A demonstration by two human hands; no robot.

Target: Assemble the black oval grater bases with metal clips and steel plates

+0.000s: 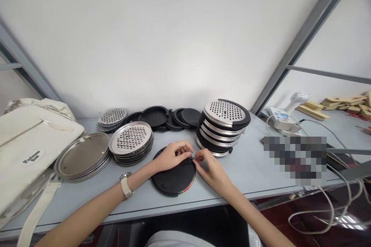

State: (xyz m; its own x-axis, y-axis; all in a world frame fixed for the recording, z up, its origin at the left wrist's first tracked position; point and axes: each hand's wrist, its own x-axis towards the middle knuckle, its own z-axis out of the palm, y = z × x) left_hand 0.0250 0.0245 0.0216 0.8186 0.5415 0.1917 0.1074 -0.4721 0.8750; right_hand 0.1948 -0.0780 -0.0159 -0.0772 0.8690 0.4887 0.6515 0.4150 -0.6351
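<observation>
A black round disc [174, 179] lies on the table in front of me, with a strip of red, yellow and green along its right edge. My left hand [172, 157] rests over its upper part, fingers curled and closed together at the far right rim. From the right, my right hand [211, 170] meets it there in a pinch. Between the fingertips shows a small thin shiny piece [192, 156], too small to name; how each hand grips it is partly hidden.
Left of the disc stand a stack of perforated metal plates [131, 139] and a stack of plain metal plates [85, 154], beside a cream bag [37, 142]. Black round parts [155, 117] lie behind. A tall stack of black-rimmed grater discs [226, 112] and a handheld scanner [295, 102] stand right.
</observation>
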